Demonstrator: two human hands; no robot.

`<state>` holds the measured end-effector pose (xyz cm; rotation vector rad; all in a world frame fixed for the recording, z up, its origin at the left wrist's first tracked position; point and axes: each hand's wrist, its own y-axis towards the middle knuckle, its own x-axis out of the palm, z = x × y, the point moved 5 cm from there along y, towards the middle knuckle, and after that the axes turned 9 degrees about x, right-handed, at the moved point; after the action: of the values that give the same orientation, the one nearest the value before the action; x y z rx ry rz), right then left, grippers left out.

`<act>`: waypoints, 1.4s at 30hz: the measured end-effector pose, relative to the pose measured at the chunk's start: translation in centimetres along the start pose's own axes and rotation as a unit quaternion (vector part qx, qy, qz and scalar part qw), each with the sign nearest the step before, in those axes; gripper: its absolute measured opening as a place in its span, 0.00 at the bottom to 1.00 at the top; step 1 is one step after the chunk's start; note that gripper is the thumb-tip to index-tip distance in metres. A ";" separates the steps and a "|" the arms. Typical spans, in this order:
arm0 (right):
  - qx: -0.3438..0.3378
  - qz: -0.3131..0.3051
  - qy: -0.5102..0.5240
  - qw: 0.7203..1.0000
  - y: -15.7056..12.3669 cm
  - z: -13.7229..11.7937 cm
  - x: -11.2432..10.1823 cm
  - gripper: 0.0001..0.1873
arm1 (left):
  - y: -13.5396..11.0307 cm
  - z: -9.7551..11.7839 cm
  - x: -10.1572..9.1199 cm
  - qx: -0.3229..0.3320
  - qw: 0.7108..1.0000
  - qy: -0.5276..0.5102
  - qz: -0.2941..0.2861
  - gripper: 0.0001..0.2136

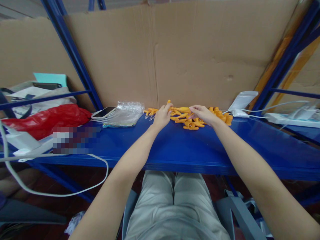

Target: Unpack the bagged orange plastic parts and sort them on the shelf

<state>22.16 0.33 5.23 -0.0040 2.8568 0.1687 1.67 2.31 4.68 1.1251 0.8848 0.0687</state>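
Note:
An elongated orange plastic piece (pixel 180 109) with a ribbed stretch spans the gap between my two hands above the blue shelf top. My left hand (pixel 162 116) is closed around its left end, where a bent tip sticks up past the fingers. At the other end, the fingers of my right hand (pixel 202 114) pinch the piece. Beneath and between the hands lies a pile of orange plastic parts (pixel 191 125), some forked. To the left of my left hand are orange pieces with small metal chains (pixel 150 112).
Left of the parts lie a clear bubble-wrap bag (pixel 131 111) and a phone (pixel 106 112). Farther left are a red plastic bag (pixel 55 118) and a white cable (pixel 107 166). A white packet (pixel 243 100) and a power strip (pixel 292 119) are at right. Cardboard (pixel 200 50) stands behind.

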 end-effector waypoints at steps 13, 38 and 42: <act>-0.214 0.029 -0.102 0.971 1.8 -0.1 -0.5 0.13 | 0.0 0.4 -0.3 -0.043 0.999 -0.001 0.002 0.18; -0.265 0.111 -0.416 0.862 -0.2 -0.9 0.1 0.20 | -0.5 0.1 0.2 -0.112 0.990 -0.004 -0.091 0.15; -0.239 0.087 -0.355 0.899 0.5 -0.4 0.2 0.19 | -0.5 0.2 0.3 -0.099 0.991 0.008 -0.084 0.14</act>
<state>21.85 0.83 5.57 0.1764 2.0227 0.7390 1.81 2.03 4.10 0.8629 0.9630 0.0267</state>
